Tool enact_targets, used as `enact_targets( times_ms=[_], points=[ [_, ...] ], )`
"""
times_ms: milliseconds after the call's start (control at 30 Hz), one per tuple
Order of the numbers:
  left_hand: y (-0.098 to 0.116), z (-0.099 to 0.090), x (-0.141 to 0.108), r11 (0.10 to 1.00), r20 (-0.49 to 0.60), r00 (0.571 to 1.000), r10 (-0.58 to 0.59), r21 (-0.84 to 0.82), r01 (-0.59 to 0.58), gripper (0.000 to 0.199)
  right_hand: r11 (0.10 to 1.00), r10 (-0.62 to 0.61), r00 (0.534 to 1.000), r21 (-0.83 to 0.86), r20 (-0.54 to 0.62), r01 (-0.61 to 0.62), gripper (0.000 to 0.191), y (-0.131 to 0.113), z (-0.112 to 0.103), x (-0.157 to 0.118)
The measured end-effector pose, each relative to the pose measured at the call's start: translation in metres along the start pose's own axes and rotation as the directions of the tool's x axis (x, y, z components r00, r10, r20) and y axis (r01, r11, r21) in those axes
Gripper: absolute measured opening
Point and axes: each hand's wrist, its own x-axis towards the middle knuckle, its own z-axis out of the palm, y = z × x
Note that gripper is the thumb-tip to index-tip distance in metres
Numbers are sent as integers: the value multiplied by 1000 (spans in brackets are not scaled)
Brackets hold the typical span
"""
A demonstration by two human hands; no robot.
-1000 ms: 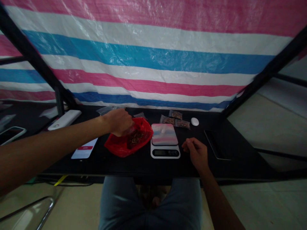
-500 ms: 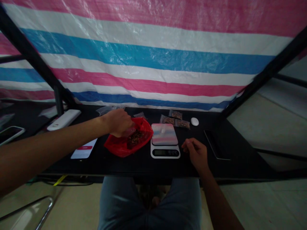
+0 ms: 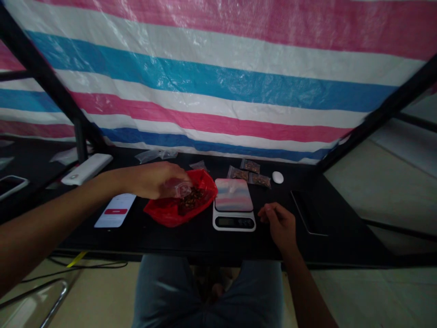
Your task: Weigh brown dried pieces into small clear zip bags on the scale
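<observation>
My left hand (image 3: 164, 180) reaches over the open red plastic bag (image 3: 170, 214), its fingers closed on a clear plastic item (image 3: 183, 188) whose exact shape is blurred. Below that item, small brown pieces (image 3: 193, 198) lie inside the bag. To the right of the bag sits a white kitchen scale (image 3: 234, 205) with a shiny plate and a dark display; nothing lies on the plate. My right hand (image 3: 278, 218) rests on the table beside the scale, fingers curled in with nothing visible in them.
Several small clear bags of brown pieces (image 3: 251, 174) lie behind the scale, near a white oval object (image 3: 277, 177). A dark tablet-like object (image 3: 307, 212) lies at right. Left are a lit phone (image 3: 116, 210), a white device (image 3: 87, 168) and clear bags (image 3: 155, 156).
My left hand has drawn back slightly to the left, and the clear plastic item in it shows more plainly. My right hand stays beside the scale. The camera view has shifted slightly.
</observation>
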Motion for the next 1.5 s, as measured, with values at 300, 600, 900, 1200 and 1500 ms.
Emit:
enact_targets(
  times_ms=[300,600,900,1200,1500],
  points=[
    [5,2,-20,935,36,996,-84,-342,92,38,999,-33,999,-22,-11,33,44,2,1,1],
    [-13,-6,0,761,-225,965,-137,-647,-43,55,998,-44,999,-34,9,44,44,1,1,2],
    [-16,7,133,984,-258,961,-104,-169,62,64,1000,4,1000,-6,-12,-4,48,1,2,4],
    [-83,27,150,896,-55,896,-440,41,442,60,1000,12,1000,9,-1,-12,50,5,2,5],
    [-96,33,124,908,46,912,-407,-91,409,32,1000,1,1000,8,-5,-1,49,2,3,8]
  ],
)
